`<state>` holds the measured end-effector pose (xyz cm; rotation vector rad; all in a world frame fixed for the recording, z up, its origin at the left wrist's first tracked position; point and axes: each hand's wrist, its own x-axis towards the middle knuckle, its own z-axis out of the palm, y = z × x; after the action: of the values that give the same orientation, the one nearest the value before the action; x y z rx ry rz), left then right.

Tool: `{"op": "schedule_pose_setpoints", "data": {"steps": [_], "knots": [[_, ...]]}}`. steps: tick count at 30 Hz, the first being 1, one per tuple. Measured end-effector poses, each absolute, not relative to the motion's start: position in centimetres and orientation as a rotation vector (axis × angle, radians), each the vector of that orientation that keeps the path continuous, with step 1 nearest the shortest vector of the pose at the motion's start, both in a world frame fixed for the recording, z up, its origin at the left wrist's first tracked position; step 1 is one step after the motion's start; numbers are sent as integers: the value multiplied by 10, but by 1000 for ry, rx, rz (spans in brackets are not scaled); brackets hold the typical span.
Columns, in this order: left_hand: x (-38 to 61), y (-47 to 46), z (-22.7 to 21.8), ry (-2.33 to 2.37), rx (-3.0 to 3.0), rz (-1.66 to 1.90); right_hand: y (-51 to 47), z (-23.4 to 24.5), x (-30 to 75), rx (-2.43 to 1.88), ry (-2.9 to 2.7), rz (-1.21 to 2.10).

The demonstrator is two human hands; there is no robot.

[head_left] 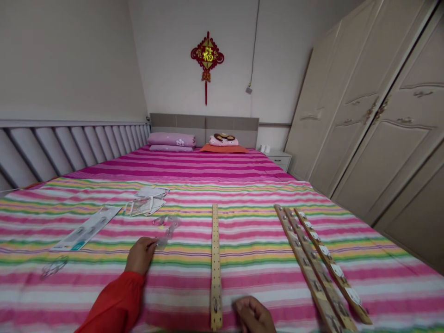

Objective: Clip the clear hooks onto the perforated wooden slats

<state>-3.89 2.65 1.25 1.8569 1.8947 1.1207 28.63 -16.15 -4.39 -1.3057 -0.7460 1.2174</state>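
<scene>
My left hand [139,257], in a red sleeve, is closed with thumb and fingertips on the near edge of a small clear plastic bag [169,230] lying on the bed. Right of it, a pale wooden strip [215,254] with rows of small holes lies lengthwise. A small metal piece [215,304], hook-like, sits at the strip's near end. Just right of that end rests my right hand [255,315], its fingers curled; whatever is inside them, if anything, is hidden.
Three wooden strips [314,261] bearing metal pieces and some white labels lie at right. To the left are a long clear-and-white package [88,228], a wiry clear bundle [54,266] and several flat packets [147,202]. A striped sheet [173,286] covers the bed; wardrobes [374,115] stand right.
</scene>
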Motion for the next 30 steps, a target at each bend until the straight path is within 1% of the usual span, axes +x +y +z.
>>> {"op": "schedule_pose_setpoints", "data": {"steps": [4,8,11,14,18,24,25,30], "knots": [[-32,8,18,1785,1500,1255,-160,-31,288,-1278,-752,1203],[-7,-13,23,1467,895,1361,-156,-8,286,-1282,-843,1243],[16,-26,27,1214,479,1351,-148,10,278,-1241,-928,1250],[33,-35,31,1094,276,1290,-137,19,266,-1176,-994,1299],[50,-47,38,1047,127,1248,-125,23,248,-1149,-1057,1318],[67,-66,40,1026,77,1187,-110,34,230,-1214,-1107,1071],[68,-68,39,1011,111,1183,-107,36,228,-1214,-1098,1093],[73,-76,35,919,404,1143,-96,41,219,-1163,-898,1426]]}}
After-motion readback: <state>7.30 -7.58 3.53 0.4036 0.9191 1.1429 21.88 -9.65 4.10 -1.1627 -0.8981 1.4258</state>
